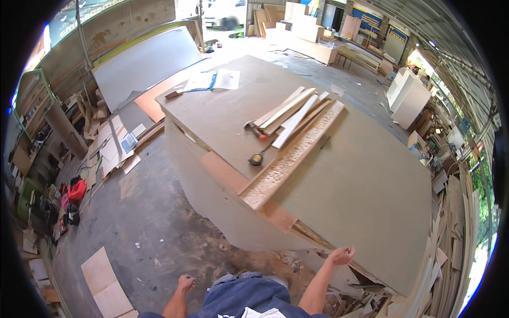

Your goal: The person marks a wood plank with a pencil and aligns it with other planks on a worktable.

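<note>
My left hand (185,282) hangs low beside my body over the floor, its fingers curled in, and no object shows in it. My right hand (342,256) is raised at the near edge of a big board-topped table (360,196). Its fingers are bent inward and nothing shows between them; whether it touches the edge I cannot tell. Further up the table lies a long wooden strip with a speckled pale face (291,161). Beside it are several narrow wood strips (295,119), a hammer (256,130) and a tape measure (256,159).
Papers with a blue clip edge (213,80) lie at the table's far left. A pale sheet (196,196) drapes down its near side. Flat boards (106,283) rest on the floor at left. Offcuts (453,238) crowd the right side. A white cabinet (407,98) stands beyond.
</note>
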Motion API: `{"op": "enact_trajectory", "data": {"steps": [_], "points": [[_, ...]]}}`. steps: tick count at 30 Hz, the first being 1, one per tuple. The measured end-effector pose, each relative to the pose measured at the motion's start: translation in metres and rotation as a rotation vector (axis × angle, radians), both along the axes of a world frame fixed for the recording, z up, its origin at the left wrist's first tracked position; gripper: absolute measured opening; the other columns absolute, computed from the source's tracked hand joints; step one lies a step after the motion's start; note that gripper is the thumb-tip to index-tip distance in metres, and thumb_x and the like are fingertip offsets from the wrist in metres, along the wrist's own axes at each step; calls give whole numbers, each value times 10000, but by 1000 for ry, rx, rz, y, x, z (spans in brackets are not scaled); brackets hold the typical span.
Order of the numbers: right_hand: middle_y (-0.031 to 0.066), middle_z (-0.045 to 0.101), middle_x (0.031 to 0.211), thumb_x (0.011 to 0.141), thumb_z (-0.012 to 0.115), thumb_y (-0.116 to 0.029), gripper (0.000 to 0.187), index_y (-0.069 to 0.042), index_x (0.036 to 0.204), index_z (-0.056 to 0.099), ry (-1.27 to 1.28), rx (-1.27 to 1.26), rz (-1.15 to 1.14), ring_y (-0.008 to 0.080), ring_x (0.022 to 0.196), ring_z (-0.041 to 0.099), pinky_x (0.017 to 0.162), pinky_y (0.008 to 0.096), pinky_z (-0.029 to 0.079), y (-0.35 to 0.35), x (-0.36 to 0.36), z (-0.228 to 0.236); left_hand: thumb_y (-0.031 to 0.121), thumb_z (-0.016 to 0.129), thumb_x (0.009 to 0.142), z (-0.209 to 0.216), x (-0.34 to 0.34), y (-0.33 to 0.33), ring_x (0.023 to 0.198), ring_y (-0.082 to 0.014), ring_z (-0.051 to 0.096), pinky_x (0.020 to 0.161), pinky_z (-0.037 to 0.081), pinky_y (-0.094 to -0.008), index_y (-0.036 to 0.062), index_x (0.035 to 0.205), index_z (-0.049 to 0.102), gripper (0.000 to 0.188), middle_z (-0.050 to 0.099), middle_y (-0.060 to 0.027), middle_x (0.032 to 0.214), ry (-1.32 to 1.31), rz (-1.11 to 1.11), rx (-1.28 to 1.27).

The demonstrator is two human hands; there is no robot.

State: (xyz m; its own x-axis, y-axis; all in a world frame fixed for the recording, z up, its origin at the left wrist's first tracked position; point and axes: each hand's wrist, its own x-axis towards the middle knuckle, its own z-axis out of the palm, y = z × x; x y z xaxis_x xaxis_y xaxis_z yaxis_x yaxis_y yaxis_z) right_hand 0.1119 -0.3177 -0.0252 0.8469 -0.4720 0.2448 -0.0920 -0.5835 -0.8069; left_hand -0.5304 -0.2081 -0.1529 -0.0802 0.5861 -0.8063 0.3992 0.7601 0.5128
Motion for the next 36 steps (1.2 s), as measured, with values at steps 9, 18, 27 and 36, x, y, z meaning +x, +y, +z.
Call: {"op": "enact_trajectory", "data": {"steps": [9,18,27,36], "points": [[137,664,911,818,537,-77,227,32,984,647,-109,196,726,239,789,629,713,345,510,200,-79,54,95,650,831,9,-46,55,547,-158,618,493,517,-294,-18,929,647,149,653,-87,732,-25,273,141],[190,621,1014,758,602,-77,300,34,1036,583,-267,-280,1256,300,864,592,797,406,468,361,-99,52,118,667,833,5,-34,85,560,-154,633,474,496,-276,-6,969,645,185,659,-90,769,-186,447,136],[225,468,1345,665,733,-226,876,-124,1443,345,261,-810,1394,363,1283,415,1091,547,267,459,-102,54,121,634,853,26,-85,198,582,-177,653,465,492,-275,-5,961,640,166,653,-102,767,-139,556,167],[231,610,1087,560,808,-277,602,-3,1030,549,216,-844,1105,370,975,606,849,422,497,505,-137,70,157,604,873,64,-93,375,583,-170,646,475,492,-269,-3,990,637,201,660,-98,801,-170,600,270]]}}
